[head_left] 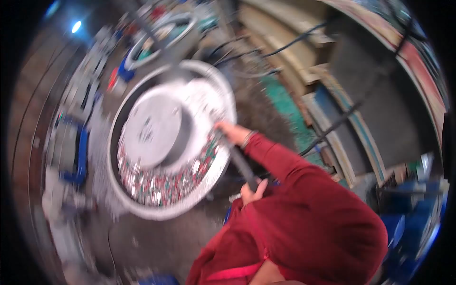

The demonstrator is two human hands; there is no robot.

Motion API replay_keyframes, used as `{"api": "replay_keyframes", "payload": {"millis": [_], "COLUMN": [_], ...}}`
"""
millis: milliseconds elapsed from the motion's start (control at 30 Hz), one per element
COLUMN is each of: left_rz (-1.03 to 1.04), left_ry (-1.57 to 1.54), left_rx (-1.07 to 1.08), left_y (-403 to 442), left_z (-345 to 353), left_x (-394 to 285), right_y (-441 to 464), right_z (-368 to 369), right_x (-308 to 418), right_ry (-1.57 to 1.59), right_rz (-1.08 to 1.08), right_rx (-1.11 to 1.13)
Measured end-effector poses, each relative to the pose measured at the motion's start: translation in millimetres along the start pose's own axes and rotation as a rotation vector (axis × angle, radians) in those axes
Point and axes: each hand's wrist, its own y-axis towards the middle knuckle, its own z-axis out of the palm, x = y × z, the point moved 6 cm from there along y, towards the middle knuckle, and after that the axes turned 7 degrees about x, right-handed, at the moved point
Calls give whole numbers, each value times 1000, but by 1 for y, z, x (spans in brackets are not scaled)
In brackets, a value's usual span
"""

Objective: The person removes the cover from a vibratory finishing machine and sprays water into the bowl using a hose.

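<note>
My right hand reaches out to the rim of a big round white tub, fingers closed around a dark pole. Closer to my body, my left hand grips the near end of the same pole. Its far end points into the tub, where blur hides its shape. Many small shiny pieces in silver, red and green lie along the tub's near and right side. A raised round grey hub stands in the tub's middle.
Behind is a second round tub with things inside. Dark cables cross on the right, near beige metal beams and a green strip of floor. A blue frame stands at left; blue containers stand at right.
</note>
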Motion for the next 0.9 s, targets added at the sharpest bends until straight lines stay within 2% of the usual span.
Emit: {"api": "replay_keyframes", "payload": {"millis": [33, 67, 167, 267, 300, 333, 433, 467, 700, 900], "left_rz": [-70, -46, 11, 33, 109, 122, 137, 136, 44, 104], "left_ry": [-83, -38, -27, 168, 197, 175, 184, 201, 120, 200], "left_rx": [-62, -93, -205, -286, -300, -303, -329, -339, -373, -374], "left_y": [3, 7, 15, 14, 14, 16, 17, 16, 16, 17], "left_z": [5, 9, 24, 40, 47, 56, 71, 75, 90, 102], "left_x": [4, -1, -6, -16, -24, -25, -22, -19, 6, -7], "right_y": [-20, -33, -14, -34, -35, -32, -41, -38, -51, -65], "right_z": [15, 27, 1, 28, 33, 37, 45, 40, 10, 18], "right_x": [19, 36, 33, 51, 57, 62, 78, 74, 59, 85], "right_ry": [33, 50, 2, 31, -3, -7, -2, -61, -2, -30], "right_rz": [21, 39, 128, 110, 89, 66, 13, 48, 141, 57], "right_rx": [-12, -7, -17, 24, 30, 115, 179, 279, 171, 194]}}
